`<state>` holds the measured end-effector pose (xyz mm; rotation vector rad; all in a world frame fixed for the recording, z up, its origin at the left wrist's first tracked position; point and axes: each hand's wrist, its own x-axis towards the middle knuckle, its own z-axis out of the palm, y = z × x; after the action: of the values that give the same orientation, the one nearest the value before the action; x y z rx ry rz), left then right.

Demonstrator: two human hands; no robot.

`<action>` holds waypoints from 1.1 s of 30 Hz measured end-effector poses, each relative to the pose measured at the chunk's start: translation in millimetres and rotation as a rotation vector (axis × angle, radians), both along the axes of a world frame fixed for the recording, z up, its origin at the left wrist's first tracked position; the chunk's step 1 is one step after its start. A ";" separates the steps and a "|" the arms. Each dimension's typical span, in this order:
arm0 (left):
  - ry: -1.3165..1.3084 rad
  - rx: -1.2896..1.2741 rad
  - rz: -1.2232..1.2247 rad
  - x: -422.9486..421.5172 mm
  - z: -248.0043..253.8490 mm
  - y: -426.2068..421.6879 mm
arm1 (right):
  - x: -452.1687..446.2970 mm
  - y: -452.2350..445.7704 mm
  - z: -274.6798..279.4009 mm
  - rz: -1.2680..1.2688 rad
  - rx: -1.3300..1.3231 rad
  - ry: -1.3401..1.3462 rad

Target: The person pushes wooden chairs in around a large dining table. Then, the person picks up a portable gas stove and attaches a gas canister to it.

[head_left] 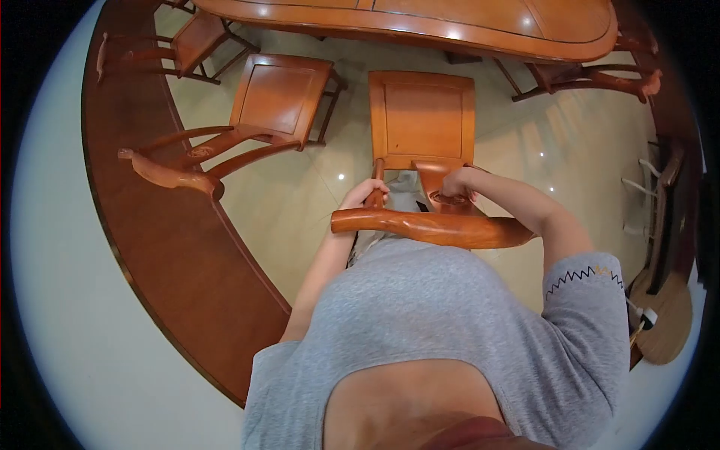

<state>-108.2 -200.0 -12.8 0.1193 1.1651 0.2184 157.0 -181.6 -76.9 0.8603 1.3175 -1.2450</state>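
Directly in front of my body stands a glossy reddish-brown wooden chair, its seat [423,124] facing away and its curved top rail [435,227] close to my waist. My left hand [365,193] is closed around the left back post [378,174] of this chair, just beyond the rail. My right hand [460,182] is at the central back splat [431,176], over its carved round medallion [448,199]. Its fingers are bent down against the wood. Whether anything lies beneath those fingers is hidden.
A large wooden table [420,22] spans the far side. Another chair [276,97] stands to the left, with further chairs at far left and at right [585,79]. Shiny tiles [300,187] cover the floor. Dark wood panelling [165,255] runs along the left.
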 end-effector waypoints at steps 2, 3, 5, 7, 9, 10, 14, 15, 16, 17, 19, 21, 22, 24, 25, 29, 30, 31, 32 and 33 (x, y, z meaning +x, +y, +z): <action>0.025 0.000 0.005 3.3 2.0 6.9 | 3.1 6.1 21.5 -0.192 0.072 -0.063; 0.045 -0.001 0.001 5.0 1.7 8.9 | 8.3 5.7 18.2 -0.183 0.073 -0.058; 0.034 -0.016 0.013 8.8 2.0 8.0 | 19.7 2.6 10.3 -0.272 0.177 0.028; 0.023 -0.029 0.025 9.5 -1.6 1.8 | 19.9 -5.3 6.9 -0.234 0.181 0.028; 0.017 -0.025 0.038 9.4 -8.0 -5.3 | 20.8 -4.7 5.9 -0.181 0.185 0.022; 0.012 -0.018 0.027 5.4 -22.0 -11.3 | 22.4 0.5 5.5 -0.191 0.193 0.016; -0.086 0.084 0.060 2.1 -8.0 -18.9 | 21.5 17.7 9.7 -0.226 0.362 0.074; -0.090 -0.027 0.068 2.6 3.6 -16.7 | 18.8 20.0 21.7 -0.211 0.447 0.112; -0.095 -0.021 0.057 -1.4 -0.5 -17.2 | 15.9 20.9 30.9 -0.195 0.532 0.150; -0.110 -0.018 0.046 -6.3 -7.2 -18.1 | 19.8 22.0 22.0 -0.203 0.540 0.143; -0.130 -0.008 0.024 -14.8 -16.1 -22.6 | 27.3 26.1 7.5 -0.257 0.643 0.224; -0.223 0.831 -0.037 -19.3 -21.6 -39.0 | 18.5 25.5 54.5 -0.298 0.594 0.104; -0.229 0.830 -0.033 -22.2 -32.2 -42.6 | 10.4 22.5 79.7 -0.331 0.536 -0.009; -0.369 0.925 -0.071 -26.5 -46.2 -43.6 | 1.5 6.6 68.7 -0.316 0.533 -0.004; -0.375 0.923 -0.068 -28.6 -45.3 -45.1 | -2.3 0.0 63.3 -0.303 0.531 0.007; -0.293 1.011 -0.021 -32.9 -39.7 -41.0 | -18.3 -16.2 59.1 -0.393 0.333 0.027; -0.297 1.027 0.001 -32.3 -38.5 -38.1 | -18.2 -11.9 47.3 -0.391 0.332 0.021; -0.288 1.025 0.007 -30.2 -32.8 -36.3 | -12.7 -7.3 27.2 -0.420 0.390 -0.045; -0.293 1.023 0.011 -29.2 -36.4 -36.9 | -5.8 -7.0 16.8 -0.447 0.448 -0.111; -0.327 0.909 -0.005 -31.7 -43.0 -35.2 | -2.9 -7.2 18.3 -0.446 0.453 -0.108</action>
<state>-139.9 -235.2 -55.9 0.8526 0.6673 0.7259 154.1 -188.8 -58.6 1.5890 1.3870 -1.2251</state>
